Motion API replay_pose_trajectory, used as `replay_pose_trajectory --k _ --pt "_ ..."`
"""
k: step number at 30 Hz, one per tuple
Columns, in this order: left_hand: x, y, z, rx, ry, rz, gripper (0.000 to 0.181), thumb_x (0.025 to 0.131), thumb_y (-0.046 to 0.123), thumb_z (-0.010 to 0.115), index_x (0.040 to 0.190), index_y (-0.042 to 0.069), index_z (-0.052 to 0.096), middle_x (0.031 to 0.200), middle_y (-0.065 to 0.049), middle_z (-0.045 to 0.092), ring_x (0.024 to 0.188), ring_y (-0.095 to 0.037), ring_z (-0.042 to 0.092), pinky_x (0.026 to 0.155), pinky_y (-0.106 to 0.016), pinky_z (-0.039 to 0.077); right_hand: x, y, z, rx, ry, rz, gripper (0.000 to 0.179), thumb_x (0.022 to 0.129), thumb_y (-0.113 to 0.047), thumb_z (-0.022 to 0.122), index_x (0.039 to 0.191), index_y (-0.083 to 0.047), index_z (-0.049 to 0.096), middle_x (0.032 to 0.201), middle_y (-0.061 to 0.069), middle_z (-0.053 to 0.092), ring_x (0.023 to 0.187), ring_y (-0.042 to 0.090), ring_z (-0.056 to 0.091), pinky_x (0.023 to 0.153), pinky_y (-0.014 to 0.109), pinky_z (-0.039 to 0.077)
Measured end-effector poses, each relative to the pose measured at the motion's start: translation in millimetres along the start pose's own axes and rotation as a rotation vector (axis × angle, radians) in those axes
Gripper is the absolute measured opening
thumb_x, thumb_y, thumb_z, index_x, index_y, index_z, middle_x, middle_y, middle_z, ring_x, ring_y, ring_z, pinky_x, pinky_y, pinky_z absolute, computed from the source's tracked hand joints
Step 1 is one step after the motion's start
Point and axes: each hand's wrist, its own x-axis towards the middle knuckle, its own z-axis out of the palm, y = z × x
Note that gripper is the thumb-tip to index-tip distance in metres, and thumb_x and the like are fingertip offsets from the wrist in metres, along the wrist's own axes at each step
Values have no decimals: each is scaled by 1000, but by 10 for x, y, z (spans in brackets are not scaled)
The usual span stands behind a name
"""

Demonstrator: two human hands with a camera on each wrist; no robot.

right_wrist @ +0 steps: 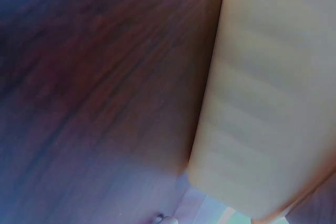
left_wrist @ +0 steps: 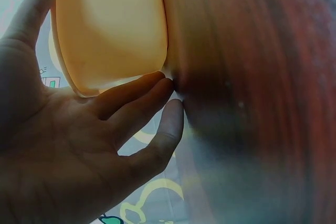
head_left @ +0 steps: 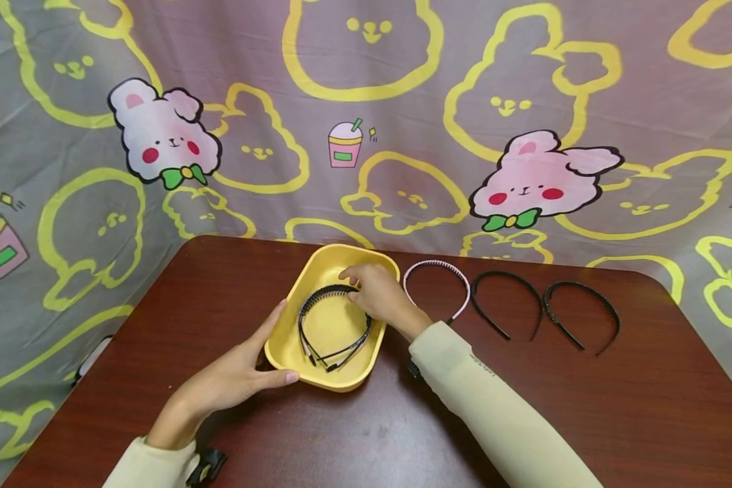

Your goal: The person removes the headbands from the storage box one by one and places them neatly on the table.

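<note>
A yellow plastic basin stands on the table, with a few dark toothed headbands lying overlapped inside it. My left hand rests against the basin's near left corner, thumb at the front rim and extended fingers along the left side. In the left wrist view those fingers touch the basin's outer wall. My right hand reaches over the right rim to the top of the headbands. A gap shows between its forefinger and thumb; the thumb is at the bands, and its other fingers are hidden.
On the brown table, right of the basin, lie a pink-and-black headband and two black headbands in a row. A patterned cloth hangs behind the table. The basin's outer wall fills much of the right wrist view.
</note>
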Motion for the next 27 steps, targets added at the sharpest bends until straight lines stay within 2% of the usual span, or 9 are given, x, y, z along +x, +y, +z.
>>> replay_pose_trajectory --k 13,27 --pt "1 8 -7 0 -1 9 113 91 46 81 171 26 4 176 -12 17 156 -41 27 121 -66 24 4 -15 -3 -43 -13 -8 32 86 7 74 115 -6 80 88 11 73 80 22 62 77 36 53" --pt "-2 -7 2 -1 3 4 113 90 46 81 171 27 4 176 -11 17 156 -40 26 122 -65 22 2 -23 9 -39 -4 -17 35 85 14 68 110 -6 81 91 12 75 82 22 65 78 37 55"
